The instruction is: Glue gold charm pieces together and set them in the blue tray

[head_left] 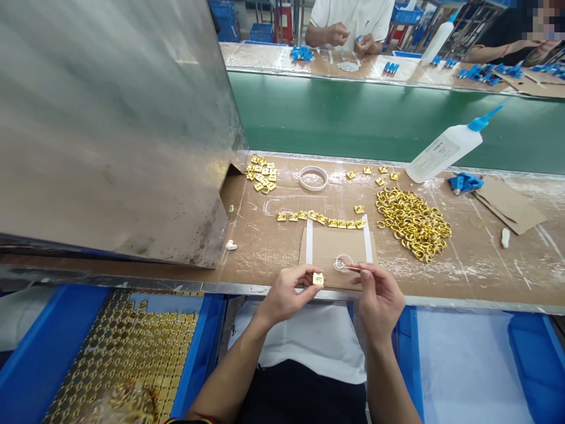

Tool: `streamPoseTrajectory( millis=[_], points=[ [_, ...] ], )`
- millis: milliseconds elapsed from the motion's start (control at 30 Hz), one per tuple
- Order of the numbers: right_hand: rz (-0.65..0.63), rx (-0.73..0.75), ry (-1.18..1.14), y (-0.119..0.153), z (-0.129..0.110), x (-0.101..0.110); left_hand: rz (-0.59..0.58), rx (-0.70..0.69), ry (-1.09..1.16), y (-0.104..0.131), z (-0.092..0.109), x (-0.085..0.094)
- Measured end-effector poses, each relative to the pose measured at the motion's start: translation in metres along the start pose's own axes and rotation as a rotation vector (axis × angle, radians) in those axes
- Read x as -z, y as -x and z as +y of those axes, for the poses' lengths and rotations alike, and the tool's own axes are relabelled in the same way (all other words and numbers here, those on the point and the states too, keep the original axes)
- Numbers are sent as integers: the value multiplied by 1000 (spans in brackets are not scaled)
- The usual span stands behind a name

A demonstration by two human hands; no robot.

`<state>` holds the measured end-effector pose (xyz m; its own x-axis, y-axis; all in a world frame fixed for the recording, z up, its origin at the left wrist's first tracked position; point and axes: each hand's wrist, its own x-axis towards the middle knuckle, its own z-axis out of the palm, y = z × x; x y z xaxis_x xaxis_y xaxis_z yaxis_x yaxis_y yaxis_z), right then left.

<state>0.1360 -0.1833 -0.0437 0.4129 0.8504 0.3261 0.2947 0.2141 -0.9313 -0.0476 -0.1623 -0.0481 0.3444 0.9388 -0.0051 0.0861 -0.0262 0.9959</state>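
My left hand (289, 292) pinches a small square gold piece (318, 279) between thumb and fingertips, above the table's front edge. In my right hand (380, 299) is a thin stick (352, 268), its tip at a small clear round dish (341, 259). That dish sits on a cardboard pad (338, 244) with white tape strips along both sides. A row of similar gold pieces (333, 223) runs along the far edge of the pad. Right of it lies a heap of gold rings (412, 224).
More gold pieces (262, 172) and a white tape ring (313, 178) lie farther back. A glue bottle (445, 150) leans beside a blue clip (465, 183). A metal housing (132, 129) blocks the left. Blue bins (189, 377) flank me. Co-workers sit beyond the green belt (331, 112).
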Motion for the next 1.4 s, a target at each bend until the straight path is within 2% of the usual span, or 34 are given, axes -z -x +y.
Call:
streamPoseTrajectory(
  millis=[167, 333, 733, 967, 1200, 1400],
  points=[
    [2, 226, 204, -12, 12, 1, 0, 4, -2, 0, 1, 1],
    [22, 297, 281, -11, 12, -2, -9, 8, -17, 0, 1, 1],
    [-29, 242, 257, -11, 14, -5, -11, 12, -13, 0, -1, 1],
    [-47, 159, 203, -12, 14, -3, -2, 10, -13, 0, -2, 0],
    [104, -93, 25, -9, 12, 2, 3, 26, -19, 1, 0, 0],
    [160, -173, -70, -10, 11, 0, 8, 29, -7, 0, -2, 0]
  ],
)
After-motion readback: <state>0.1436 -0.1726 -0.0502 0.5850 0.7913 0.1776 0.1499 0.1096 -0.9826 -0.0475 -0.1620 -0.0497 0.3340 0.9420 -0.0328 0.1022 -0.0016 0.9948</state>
